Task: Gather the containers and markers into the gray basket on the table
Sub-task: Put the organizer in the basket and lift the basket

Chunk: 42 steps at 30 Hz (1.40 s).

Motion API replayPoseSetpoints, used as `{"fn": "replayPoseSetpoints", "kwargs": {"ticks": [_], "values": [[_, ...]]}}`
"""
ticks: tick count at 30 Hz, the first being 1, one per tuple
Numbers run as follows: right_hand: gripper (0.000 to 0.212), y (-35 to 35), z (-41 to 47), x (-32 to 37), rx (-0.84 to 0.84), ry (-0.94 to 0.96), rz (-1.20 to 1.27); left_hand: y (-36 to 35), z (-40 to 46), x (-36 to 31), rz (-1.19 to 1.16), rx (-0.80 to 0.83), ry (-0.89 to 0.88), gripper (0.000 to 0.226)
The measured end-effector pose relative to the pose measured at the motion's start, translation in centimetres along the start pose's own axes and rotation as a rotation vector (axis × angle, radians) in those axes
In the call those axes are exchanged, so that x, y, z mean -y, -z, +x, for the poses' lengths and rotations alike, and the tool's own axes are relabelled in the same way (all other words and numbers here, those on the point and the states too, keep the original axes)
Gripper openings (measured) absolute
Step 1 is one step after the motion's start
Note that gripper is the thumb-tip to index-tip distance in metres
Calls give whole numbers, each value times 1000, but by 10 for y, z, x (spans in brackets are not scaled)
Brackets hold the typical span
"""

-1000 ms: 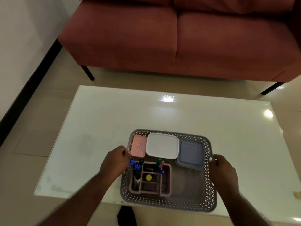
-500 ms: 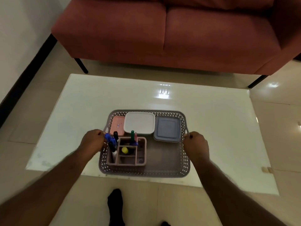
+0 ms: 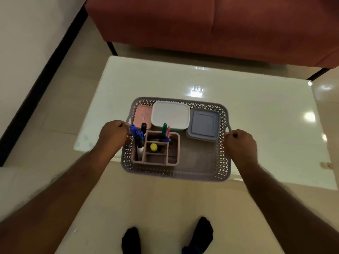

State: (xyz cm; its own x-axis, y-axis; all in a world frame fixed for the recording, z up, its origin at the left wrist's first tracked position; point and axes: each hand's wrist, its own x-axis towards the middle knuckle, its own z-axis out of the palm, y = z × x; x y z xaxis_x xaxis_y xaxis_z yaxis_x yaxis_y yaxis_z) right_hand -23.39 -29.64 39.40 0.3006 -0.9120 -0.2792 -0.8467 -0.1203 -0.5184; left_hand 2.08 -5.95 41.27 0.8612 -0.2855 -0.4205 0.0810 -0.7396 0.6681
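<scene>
My arms blur at the frame's bottom edge; basket (image 3: 176, 174) handles mostly hid under my fists. Left hand (image 3: 113, 137) curls tight round the left handle, right hand (image 3: 240, 143) round the right. Basket: gray perforated plastic, rectangular, its near edge past the glossy white table (image 3: 256, 99). Inside, at back: pink box (image 3: 142, 116), white box (image 3: 170, 114), blue-gray box (image 3: 203, 124), all w/ rounded lids. In front of those, a pink divided caddy (image 3: 156, 149) w/ markers (image 3: 136, 132) upright; labels too small to read.

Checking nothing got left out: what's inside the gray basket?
The gray basket holds a pink box, white box, blue-gray box and a pink organizer with markers. All lids are on, hiding the contents.
</scene>
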Motion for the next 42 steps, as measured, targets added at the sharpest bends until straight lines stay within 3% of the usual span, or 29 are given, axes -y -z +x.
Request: {"fn": "replayPoseSetpoints", "kwargs": {"ticks": [10,24,36,42], "values": [[24,-50,-112,13,63,-22,18,75,-49,96,50,37,64,23],[26,-112,-214,-71,269,-3,12,79,-127,241,-28,51,336,20],[17,-219,-199,-110,471,-137,-41,27,-57,330,20,115,375,20],[16,-286,-162,-118,445,-130,-11,-8,-2,361,116,179,324,29]]}}
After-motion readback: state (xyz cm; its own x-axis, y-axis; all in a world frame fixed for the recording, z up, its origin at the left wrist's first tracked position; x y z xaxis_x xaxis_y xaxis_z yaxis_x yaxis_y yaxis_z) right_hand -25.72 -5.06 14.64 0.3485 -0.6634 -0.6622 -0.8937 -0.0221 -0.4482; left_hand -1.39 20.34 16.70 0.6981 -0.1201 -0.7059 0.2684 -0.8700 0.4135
